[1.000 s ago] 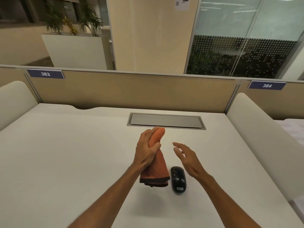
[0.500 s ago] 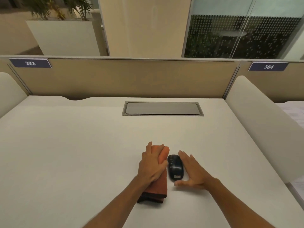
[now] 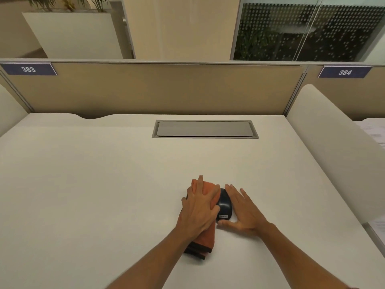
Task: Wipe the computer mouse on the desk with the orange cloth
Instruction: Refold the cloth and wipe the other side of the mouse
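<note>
Item: computer mouse (image 3: pixel 224 204), dark, lying on the desk (image 3: pixel 104 184) between my two hands, its long axis running away from me toward the partition, small label at the near end

Position relative to hands: I had the mouse flanked. My left hand (image 3: pixel 200 209) lay touching its left side, my right hand (image 3: pixel 243 211) its right; neither was noticeably nearer, so the coming wipe would, in my judgement, be a short sideways carry of cloth onto the mouse's back

Left hand: spread flat, pressing the orange cloth (image 3: pixel 205 236) onto the desk, not clenched. The cloth was folded into a long strip parallel to the mouse, dark edging at its near end, its far end just against the mouse's left flank

Right hand: released, fingers extended, palm cupped beside the mouse with the thumb curled round its near end; bracing rather than grasping, as far as I could tell

Surface: pale, matte desk with a closed grey cable hatch (image 3: pixel 205 129) set in well beyond the hands

Room: tan partition (image 3: pixel 162 88) behind, plates 383 (image 3: pixel 28 69) and 384 (image 3: pixel 344 72); white planter (image 3: pixel 73 35) and dotted glass wall (image 3: pixel 308 30) beyond
</note>
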Action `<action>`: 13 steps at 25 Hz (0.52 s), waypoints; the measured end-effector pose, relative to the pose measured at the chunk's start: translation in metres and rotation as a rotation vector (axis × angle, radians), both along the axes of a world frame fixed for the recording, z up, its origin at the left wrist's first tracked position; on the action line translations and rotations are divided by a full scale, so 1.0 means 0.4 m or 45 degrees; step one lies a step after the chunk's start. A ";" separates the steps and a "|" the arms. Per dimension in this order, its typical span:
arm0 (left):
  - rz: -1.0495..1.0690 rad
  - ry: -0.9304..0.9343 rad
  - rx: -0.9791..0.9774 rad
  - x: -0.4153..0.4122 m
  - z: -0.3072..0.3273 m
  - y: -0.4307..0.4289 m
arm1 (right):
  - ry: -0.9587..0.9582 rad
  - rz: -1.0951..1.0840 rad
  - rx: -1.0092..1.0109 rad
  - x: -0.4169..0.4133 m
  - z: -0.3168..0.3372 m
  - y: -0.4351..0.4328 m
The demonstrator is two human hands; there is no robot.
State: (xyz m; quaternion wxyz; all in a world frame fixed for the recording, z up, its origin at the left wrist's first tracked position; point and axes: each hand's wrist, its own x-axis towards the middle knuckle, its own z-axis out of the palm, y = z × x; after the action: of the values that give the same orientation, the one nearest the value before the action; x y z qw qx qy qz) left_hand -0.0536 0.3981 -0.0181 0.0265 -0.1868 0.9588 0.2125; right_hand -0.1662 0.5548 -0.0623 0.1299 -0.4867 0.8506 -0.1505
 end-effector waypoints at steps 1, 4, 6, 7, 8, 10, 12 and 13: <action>-0.022 -0.013 -0.023 -0.006 -0.003 -0.001 | 0.000 -0.001 -0.003 0.000 -0.001 0.000; -0.037 -0.020 -0.056 -0.029 -0.004 -0.013 | 0.004 -0.009 -0.007 -0.001 -0.005 0.000; -0.042 -0.029 -0.094 -0.051 0.000 -0.028 | 0.016 -0.023 -0.019 0.000 -0.007 0.000; -0.029 -0.030 -0.093 -0.062 0.005 -0.036 | 0.022 -0.029 -0.022 0.000 -0.009 0.000; -0.004 -0.020 -0.065 -0.071 0.012 -0.043 | 0.026 -0.033 -0.027 0.001 -0.009 0.000; 0.026 0.032 0.010 -0.079 0.023 -0.046 | 0.033 -0.038 -0.046 0.001 -0.010 0.002; -0.036 0.074 0.017 -0.078 0.027 -0.043 | 0.035 -0.033 -0.059 0.001 -0.010 0.000; -0.081 0.064 0.002 -0.078 0.025 -0.041 | 0.034 -0.029 -0.066 0.001 -0.010 0.000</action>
State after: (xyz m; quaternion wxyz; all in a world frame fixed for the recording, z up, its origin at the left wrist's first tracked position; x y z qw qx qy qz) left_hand -0.0849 0.3817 -0.0079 0.0091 -0.1508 0.9644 0.2168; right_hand -0.1660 0.5546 -0.0663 0.1043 -0.4820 0.8537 -0.1675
